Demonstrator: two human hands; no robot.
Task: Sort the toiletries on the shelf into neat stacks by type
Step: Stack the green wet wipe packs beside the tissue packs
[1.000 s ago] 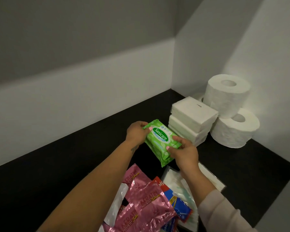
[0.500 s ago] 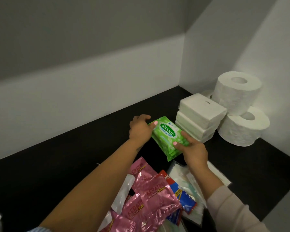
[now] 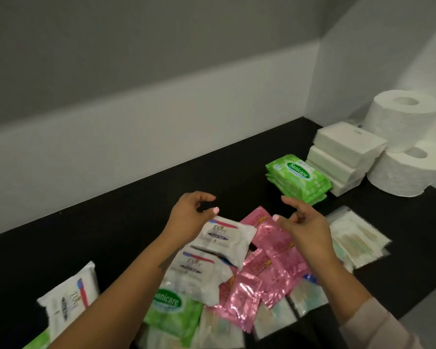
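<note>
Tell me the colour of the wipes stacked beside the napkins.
Green wipes, white-lettered label; head view.

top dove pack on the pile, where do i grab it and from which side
Take the top Dove pack by its far short edge, coming from above and the left, where the left hand hovers. It lies flat and tilted on the second Dove pack, that edge overhanging the black shelf; pink sachets crowd its right side.

A black shelf (image 3: 98, 238) set into a grey-and-white corner

Beyond the hands a pale back wall (image 3: 136, 137) runs across — white along its lower band, shading to grey above. To the right of the hands a white side wall (image 3: 400, 59) meets it in a corner. The shelf surface under the hands is matt black, lit softly from the right.
</note>
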